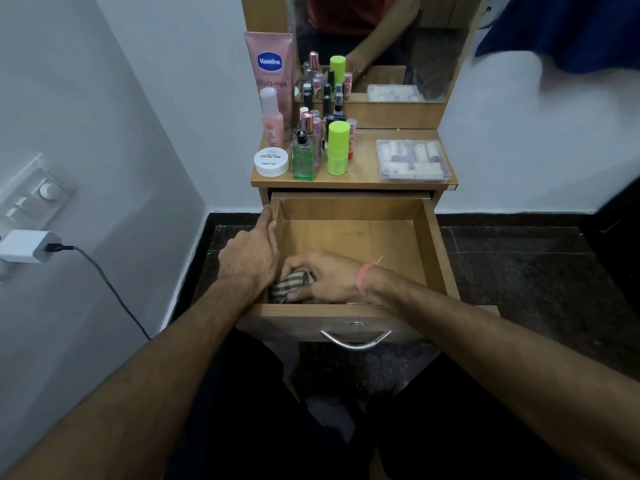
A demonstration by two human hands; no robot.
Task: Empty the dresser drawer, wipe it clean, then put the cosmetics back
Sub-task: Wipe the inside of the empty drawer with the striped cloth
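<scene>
1. Even, soft indoor light over the whole view; moderately bright on the white walls [149,109], dim toward the bottom edge.
2. No hard shadows; only weak shade inside the drawer [353,233] along its left wall and near corner.
3. Faint glare on the metal handle [355,341] and on the clear plastic box [412,161].
4. Strong wide-angle bending at the edges: forearms stretched, wall lines curved.
5. Motion blur at the top right corner; slightly soft detail and compression smear on the dark floor [519,258].

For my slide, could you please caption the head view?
Right hand wipes the emptied drawer with a striped cloth; left hand steadies its side; cosmetics wait above.
</scene>
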